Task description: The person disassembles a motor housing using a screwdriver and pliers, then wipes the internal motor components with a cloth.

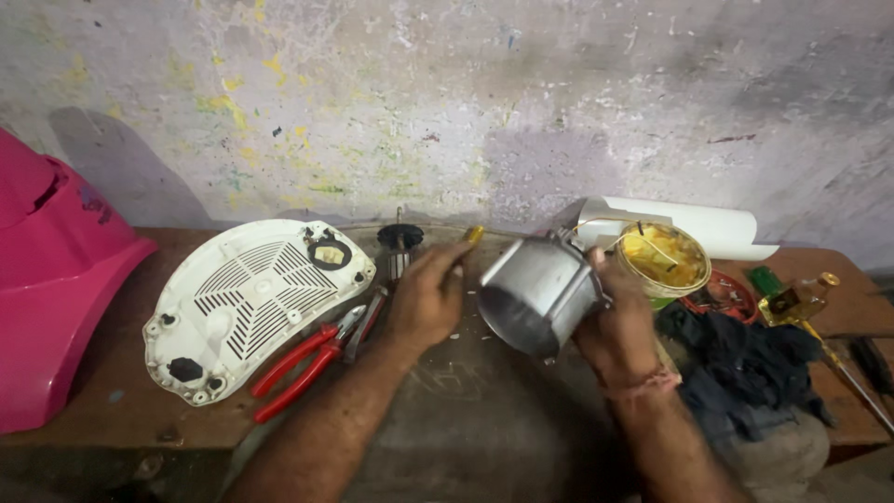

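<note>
A grey metal cylinder housing [537,293] is held up above the wooden bench [121,401] by the right hand [622,326], fingers wrapped round its far side, open end tilted toward the camera. All else is placed rel. to this housing.

Just to its left, the left hand [426,296] is seen closed round a thin tool w/ a yellow tip [472,236]; the tip sticks out above the knuckles, close to the housing's upper left edge. Whether tip and housing touch can't be told.

Further left of the housing, a motor armature [400,244] w/ a black top is stood on the bench behind the left hand. Left and a bit below, red-handled pliers [312,359] are laid flat, jaws pointed toward the housing. Beyond them a white vented appliance cover [251,303] is laid flat, and far left a pink plastic body [56,279] is seen.

Right of the housing, just behind the right hand, a round tin of yellow grease [663,258] is set, w/ a white rolled sheet [708,228] behind it. A dark cloth heap [745,363] lies lower right, red wire coil [726,293] next to the tin. Far right, a small glass bottle [796,298] and a screwdriver shaft [852,382] are noted.
</note>
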